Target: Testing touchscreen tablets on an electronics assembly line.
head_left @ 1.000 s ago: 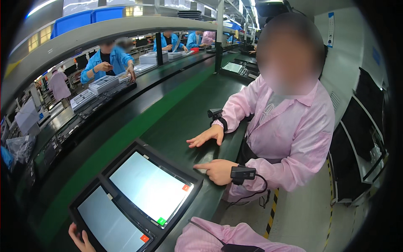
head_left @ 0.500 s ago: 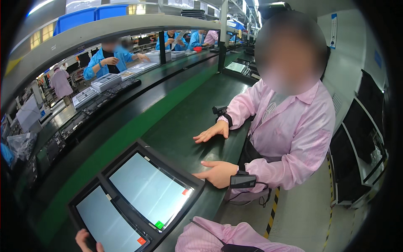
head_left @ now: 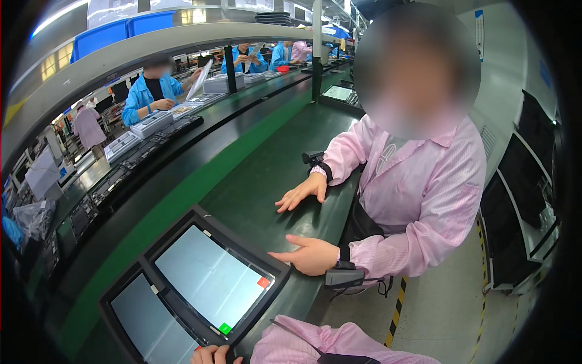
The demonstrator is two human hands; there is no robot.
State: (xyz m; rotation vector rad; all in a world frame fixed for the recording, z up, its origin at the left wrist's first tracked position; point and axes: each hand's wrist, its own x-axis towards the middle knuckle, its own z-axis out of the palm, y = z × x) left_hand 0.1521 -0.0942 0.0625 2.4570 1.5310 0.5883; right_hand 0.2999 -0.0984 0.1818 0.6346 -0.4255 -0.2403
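Note:
At the lower edge my left hand (head_left: 212, 355) has its fingers bent over the near rim of a black two-bay tray (head_left: 150, 269). Its palm and wrist are cut off. In the tray lie two pale, lit display panels. The right panel (head_left: 209, 276) shows a red square and a green square near its edge. My fingers partly cover the lower end of the left panel (head_left: 145, 318), where a sliver of red shows. A pink sleeve of mine (head_left: 315, 346) with a black cord fills the bottom middle; my right hand is out of view.
A co-worker in pink (head_left: 418, 194) sits at the right, hands over the green worktop (head_left: 273, 151), one close to the tray's right corner. Beyond runs a parallel line with grey trays (head_left: 151, 123) and workers in blue. A shelf rail (head_left: 151, 45) crosses above.
My left hand has left the tray's left corner and moved right to its near rim. The co-worker's hands shift slightly left. Across the line, a blue-clad worker has raised a white sheet.

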